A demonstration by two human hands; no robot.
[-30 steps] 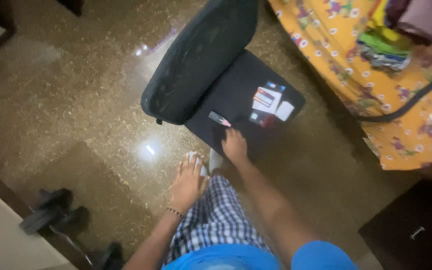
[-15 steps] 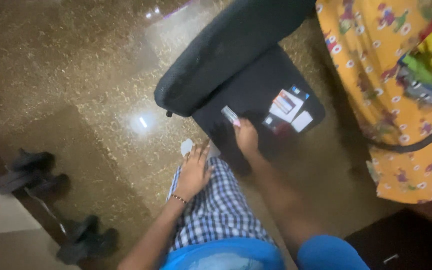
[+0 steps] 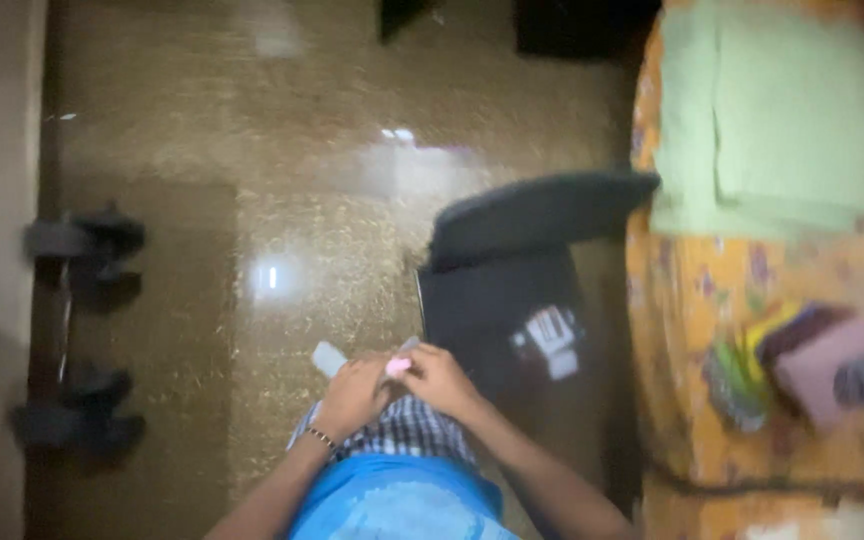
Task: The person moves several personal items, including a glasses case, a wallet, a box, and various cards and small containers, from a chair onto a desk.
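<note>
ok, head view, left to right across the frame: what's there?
Dumbbells by the wall → bare speckled floor → the person's two hands together over a small pink thing → black chair with white cards on its seat → orange patterned bedsheet → green folded cloth.

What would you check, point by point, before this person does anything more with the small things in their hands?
1. Left hand holds the small pale object: ok, it sticks out past the fingers.
2. Right hand has a grip on the small pink item: cannot tell, too blurred.
3. Both hands meet above the checked-cloth lap: ok.
4. Black chair sits right in front, within reach: ok.
5. White packets lie on the chair seat, apart from the hands: ok.
6. View sharp enough to judge fine handling: not ok, the picture is motion-blurred.
</note>
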